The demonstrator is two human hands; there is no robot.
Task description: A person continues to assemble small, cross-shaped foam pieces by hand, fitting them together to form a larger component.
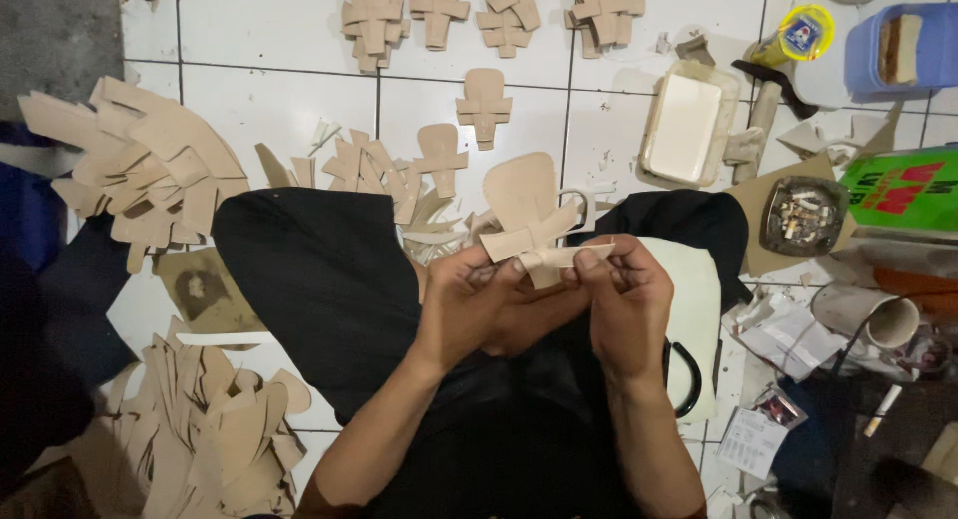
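Observation:
A tan cut-out piece (526, 205) with a rounded top and side tabs is held upright over my lap. My left hand (469, 304) pinches its left tab and lower edge. My right hand (627, 294) grips the right tab, which is folded across the piece. Both hands press together at the piece's narrow bottom. Behind it, a pair of scissors (579, 205) is partly hidden.
Piles of matching tan pieces lie at the left (150, 170) and lower left (210, 429), with more glued ones (484, 105) on the white tiles ahead. A white glue tray (684, 125), an ashtray (803, 215), a green box (903, 190) and a paper cup (883, 319) sit at right.

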